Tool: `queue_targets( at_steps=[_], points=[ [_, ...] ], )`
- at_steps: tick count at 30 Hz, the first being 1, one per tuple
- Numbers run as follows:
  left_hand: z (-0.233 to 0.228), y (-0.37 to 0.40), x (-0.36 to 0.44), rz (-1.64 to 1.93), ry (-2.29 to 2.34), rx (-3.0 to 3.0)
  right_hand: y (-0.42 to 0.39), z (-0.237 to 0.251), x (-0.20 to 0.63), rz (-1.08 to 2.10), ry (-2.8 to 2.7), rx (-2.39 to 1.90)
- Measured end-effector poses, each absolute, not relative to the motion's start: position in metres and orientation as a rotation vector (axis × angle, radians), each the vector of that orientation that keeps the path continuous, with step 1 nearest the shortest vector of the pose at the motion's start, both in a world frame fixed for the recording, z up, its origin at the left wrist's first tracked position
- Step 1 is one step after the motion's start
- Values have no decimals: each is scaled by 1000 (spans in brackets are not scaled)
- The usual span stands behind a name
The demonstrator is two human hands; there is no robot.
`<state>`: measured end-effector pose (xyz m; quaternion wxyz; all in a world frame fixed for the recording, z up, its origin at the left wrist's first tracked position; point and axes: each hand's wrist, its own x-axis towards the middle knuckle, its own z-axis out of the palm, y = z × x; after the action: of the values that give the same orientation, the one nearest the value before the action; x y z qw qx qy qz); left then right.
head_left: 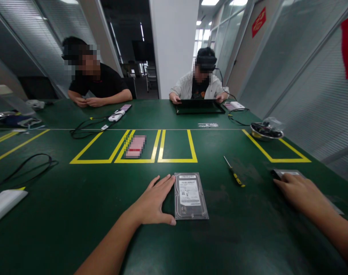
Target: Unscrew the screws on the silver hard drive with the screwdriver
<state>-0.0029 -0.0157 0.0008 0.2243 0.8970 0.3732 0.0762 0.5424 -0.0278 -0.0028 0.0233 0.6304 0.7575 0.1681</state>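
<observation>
A silver hard drive (190, 195) with a white label lies flat on the green table in front of me. My left hand (153, 202) is open beside it, fingers spread, with fingertips and thumb at its left edge. Out to the right, my right hand (301, 191) is closed over a flat grey metal piece, which looks like a second hard drive (294, 172). Most of that piece is hidden under the palm and fingers. Between the two drives lies a screwdriver (233, 172) with a yellow and black handle, its tip pointing away from me.
Yellow tape outlines (176, 160) mark the table, one with a pink phone (136, 147) inside. A bowl of dark parts (266, 131) stands at the right. Cables and a white object (6, 204) lie left. Two people sit opposite; one holds a black frame (200, 107).
</observation>
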Motion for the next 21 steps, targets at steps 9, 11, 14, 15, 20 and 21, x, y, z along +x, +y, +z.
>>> queue_targets(
  at_steps=[9,11,14,15,20,21],
  points=[
    [0,-15,-3,199,1034,2481,-30,-1,546,509,2365,1929],
    [0,-15,-3,202,1035,2484,-30,-2,547,522,2355,1919],
    [-1,-15,-4,199,1045,2476,-30,-5,548,557,2342,1901],
    [-1,-15,-4,195,1049,2474,-31,-6,548,573,2338,1895],
    [-1,-16,-5,182,1052,2489,-35,-11,544,643,2301,1874],
    [-1,-16,-5,182,1053,2492,-36,-12,543,650,2292,1871]
  ],
)
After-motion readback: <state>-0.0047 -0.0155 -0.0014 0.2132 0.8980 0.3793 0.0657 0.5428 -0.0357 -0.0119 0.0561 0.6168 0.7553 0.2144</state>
